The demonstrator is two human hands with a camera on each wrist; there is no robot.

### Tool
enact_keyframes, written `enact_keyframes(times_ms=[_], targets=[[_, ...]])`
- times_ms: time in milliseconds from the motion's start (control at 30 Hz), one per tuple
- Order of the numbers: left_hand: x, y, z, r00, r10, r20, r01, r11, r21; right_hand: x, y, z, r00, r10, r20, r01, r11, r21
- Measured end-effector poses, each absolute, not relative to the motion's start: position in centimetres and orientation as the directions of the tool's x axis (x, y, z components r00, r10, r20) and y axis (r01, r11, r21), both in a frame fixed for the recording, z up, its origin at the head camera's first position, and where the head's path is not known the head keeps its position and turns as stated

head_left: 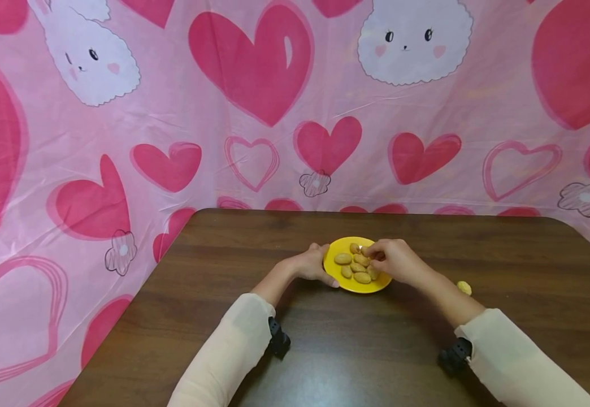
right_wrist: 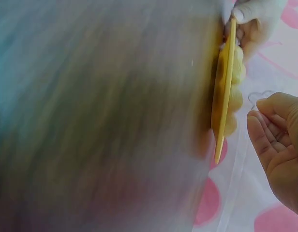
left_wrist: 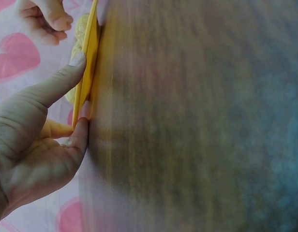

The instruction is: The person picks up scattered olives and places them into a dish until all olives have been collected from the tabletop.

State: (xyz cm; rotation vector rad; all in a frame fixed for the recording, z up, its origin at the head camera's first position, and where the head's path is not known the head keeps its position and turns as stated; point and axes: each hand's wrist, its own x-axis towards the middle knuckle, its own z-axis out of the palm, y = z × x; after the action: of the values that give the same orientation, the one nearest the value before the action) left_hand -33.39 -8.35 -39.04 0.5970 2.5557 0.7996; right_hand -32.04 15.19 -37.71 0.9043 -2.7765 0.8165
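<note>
A round yellow plate (head_left: 332,271) bears several oval, yellow-brown pieces that look like small potatoes (head_left: 343,258). My left hand (head_left: 309,264) grips the plate's left rim, with the thumb on the upper face and fingers below, as the left wrist view shows. Over the plate's right side is my right hand (head_left: 397,261), fingers bent and tips close to the pieces at the back right. In the right wrist view, the right hand's thumb and fingertips (right_wrist: 259,105) come near each other beside the plate, and nothing shows between them. The head view hides part of those pieces behind the fingers.
One paler yellow piece (head_left: 464,288) lies on the brown wooden table (head_left: 254,237), right of the plate beside the right forearm. Behind the table hangs a pink cloth (head_left: 274,169) with hearts. A black wrist camera (head_left: 278,339) sits on the left sleeve.
</note>
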Motion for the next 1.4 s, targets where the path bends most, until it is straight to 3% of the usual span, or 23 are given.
enact_keyframes(times_ms=[667, 1400], targets=[[-33.4, -8.3, -39.0, -0.832, 0.499, -0.243, 0.277, 0.752, 0.598, -30.1, 21.8, -36.6, -0.852, -0.425, 0.304, -0.521, 0.735, -0.434], [-33.5, -8.2, -39.1, -0.829, 0.519, -0.208, 0.324, 0.749, 0.577, -27.9, 27.2, -36.1, -0.927, -0.324, 0.188, -0.375, 0.808, -0.455]])
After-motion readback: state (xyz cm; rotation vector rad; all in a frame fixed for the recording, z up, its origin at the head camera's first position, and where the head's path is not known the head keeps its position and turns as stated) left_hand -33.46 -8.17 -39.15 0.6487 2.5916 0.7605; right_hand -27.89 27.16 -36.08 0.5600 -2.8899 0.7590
